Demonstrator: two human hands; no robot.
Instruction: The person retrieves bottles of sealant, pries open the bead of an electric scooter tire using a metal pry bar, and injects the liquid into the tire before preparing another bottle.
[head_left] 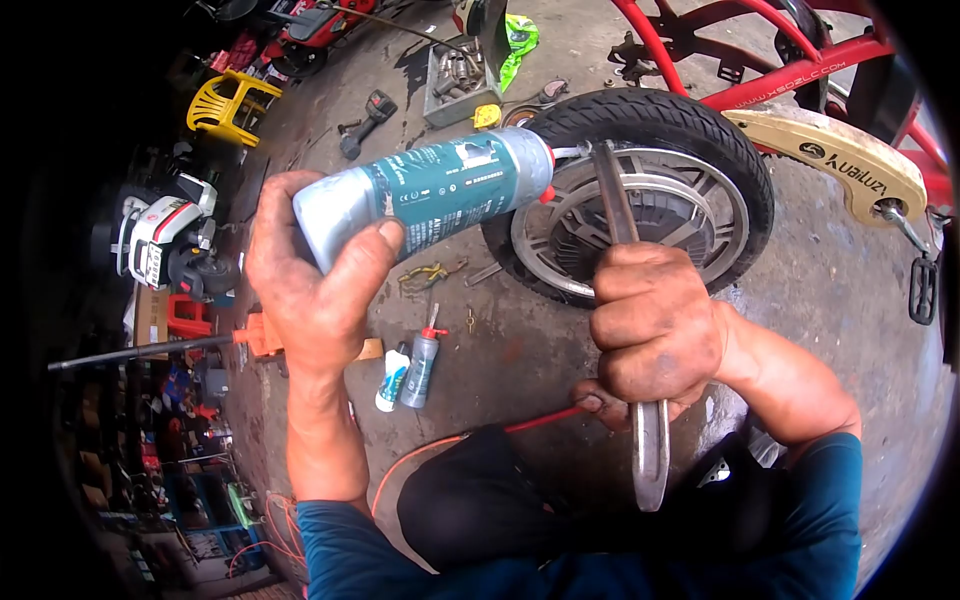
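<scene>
My left hand (325,270) is wrapped round a large silver bottle with a teal label (445,190), tilted so its red cap and pale nozzle point right at the wheel's rim. In my right hand (655,325) is a long metal tire lever (652,450), held in a fist. The lever's upper end lies at the edge between the black tire (740,180) and the silver wheel rim (735,225). The bottle's nozzle tip is beside the lever's end, where some whitish liquid shows.
A red frame (800,80) with a cream swingarm cover (840,150) stands at the upper right. Two small bottles (420,370), pliers (430,275), a power tool (368,122) and a metal toolbox (460,80) lie on the floor. A yellow chair (225,105) is further back.
</scene>
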